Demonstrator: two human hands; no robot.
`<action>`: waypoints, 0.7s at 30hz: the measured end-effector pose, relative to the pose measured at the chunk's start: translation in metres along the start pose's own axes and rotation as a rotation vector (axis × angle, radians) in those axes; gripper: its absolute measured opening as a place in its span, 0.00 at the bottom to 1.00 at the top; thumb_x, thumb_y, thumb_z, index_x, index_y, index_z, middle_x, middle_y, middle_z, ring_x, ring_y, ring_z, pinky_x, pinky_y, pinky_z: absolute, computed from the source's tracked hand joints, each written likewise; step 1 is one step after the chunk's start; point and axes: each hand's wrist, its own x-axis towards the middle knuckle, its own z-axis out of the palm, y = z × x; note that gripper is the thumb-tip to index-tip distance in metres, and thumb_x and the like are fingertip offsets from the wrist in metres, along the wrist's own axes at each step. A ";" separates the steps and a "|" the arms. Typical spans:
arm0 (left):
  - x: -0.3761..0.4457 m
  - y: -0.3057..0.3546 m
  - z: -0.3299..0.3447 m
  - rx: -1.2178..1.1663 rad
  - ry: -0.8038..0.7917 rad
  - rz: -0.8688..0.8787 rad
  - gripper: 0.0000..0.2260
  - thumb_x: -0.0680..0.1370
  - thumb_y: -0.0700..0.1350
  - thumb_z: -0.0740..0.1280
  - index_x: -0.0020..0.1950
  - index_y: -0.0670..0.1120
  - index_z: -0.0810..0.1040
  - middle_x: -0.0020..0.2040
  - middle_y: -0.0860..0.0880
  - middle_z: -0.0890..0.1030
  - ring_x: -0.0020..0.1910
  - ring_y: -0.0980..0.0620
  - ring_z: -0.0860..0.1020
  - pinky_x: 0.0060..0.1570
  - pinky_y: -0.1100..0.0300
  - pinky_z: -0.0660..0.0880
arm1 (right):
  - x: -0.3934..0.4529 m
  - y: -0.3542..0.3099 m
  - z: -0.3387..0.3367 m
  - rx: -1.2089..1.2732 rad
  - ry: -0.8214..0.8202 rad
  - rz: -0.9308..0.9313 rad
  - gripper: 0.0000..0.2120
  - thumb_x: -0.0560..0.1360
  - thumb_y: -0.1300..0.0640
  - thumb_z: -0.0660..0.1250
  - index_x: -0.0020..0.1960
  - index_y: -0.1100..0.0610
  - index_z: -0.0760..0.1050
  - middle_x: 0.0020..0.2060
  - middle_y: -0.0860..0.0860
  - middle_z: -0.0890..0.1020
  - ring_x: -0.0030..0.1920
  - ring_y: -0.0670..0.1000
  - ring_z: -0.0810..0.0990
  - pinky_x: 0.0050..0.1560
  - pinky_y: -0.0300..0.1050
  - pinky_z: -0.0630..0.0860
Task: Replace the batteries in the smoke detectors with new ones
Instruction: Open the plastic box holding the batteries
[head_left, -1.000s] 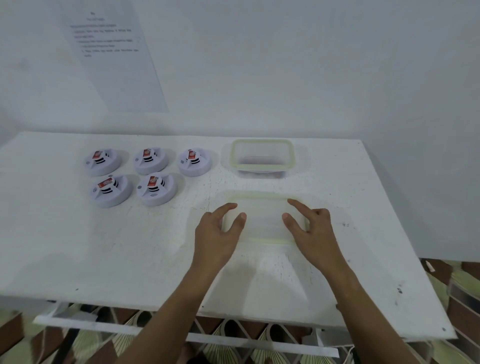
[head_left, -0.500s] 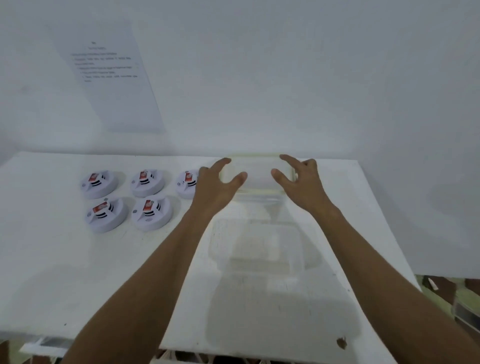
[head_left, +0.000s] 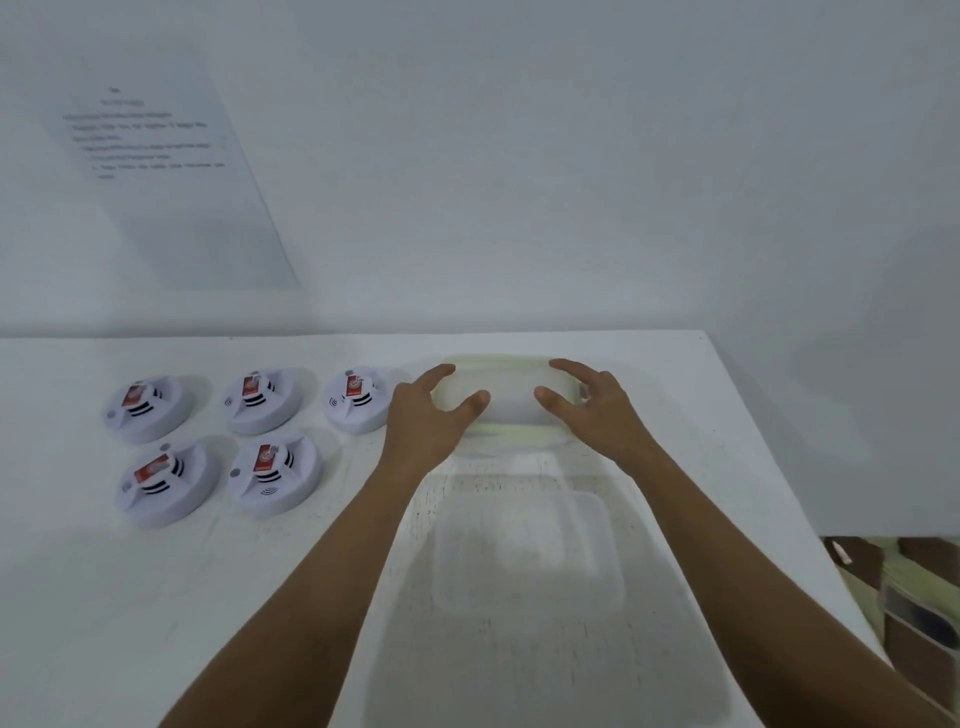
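Several white round smoke detectors (head_left: 262, 400) lie in two rows at the table's back left, each showing a red battery (head_left: 252, 385) in its open bay. My left hand (head_left: 431, 415) and my right hand (head_left: 592, 410) grip the two ends of a translucent green-rimmed lid (head_left: 511, 400). The lid rests on or just over a green-rimmed container (head_left: 511, 434) at the back; I cannot tell which. A clear plastic tub (head_left: 524, 551) without a lid sits between my forearms, nearer to me.
The white table (head_left: 78, 597) ends at a wall behind and at an edge on the right. A printed sheet (head_left: 166, 182) hangs on the wall at the left. Shelves and floor items (head_left: 914, 597) show beyond the right edge.
Both hands lifted the green-rimmed lid from the near tub and carried it away from me to the back container. The view tilted up.
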 end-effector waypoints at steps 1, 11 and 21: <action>-0.006 -0.003 -0.002 0.007 -0.010 0.002 0.29 0.71 0.61 0.72 0.69 0.56 0.72 0.68 0.46 0.71 0.61 0.54 0.72 0.54 0.62 0.66 | -0.008 0.001 -0.002 -0.007 -0.015 -0.004 0.24 0.73 0.40 0.70 0.68 0.42 0.72 0.61 0.50 0.72 0.59 0.48 0.71 0.59 0.43 0.70; 0.006 0.031 -0.020 0.112 0.022 0.067 0.28 0.72 0.62 0.69 0.71 0.56 0.70 0.67 0.45 0.68 0.65 0.48 0.72 0.60 0.61 0.64 | 0.007 -0.032 -0.022 -0.146 0.019 -0.060 0.26 0.74 0.39 0.69 0.69 0.44 0.73 0.57 0.54 0.72 0.53 0.49 0.73 0.56 0.39 0.65; 0.104 0.006 0.001 0.160 -0.140 -0.013 0.31 0.72 0.60 0.71 0.73 0.54 0.68 0.71 0.44 0.67 0.68 0.46 0.69 0.65 0.56 0.66 | 0.099 -0.013 -0.004 -0.227 -0.087 -0.025 0.27 0.76 0.42 0.67 0.73 0.48 0.68 0.54 0.55 0.67 0.51 0.50 0.72 0.61 0.38 0.65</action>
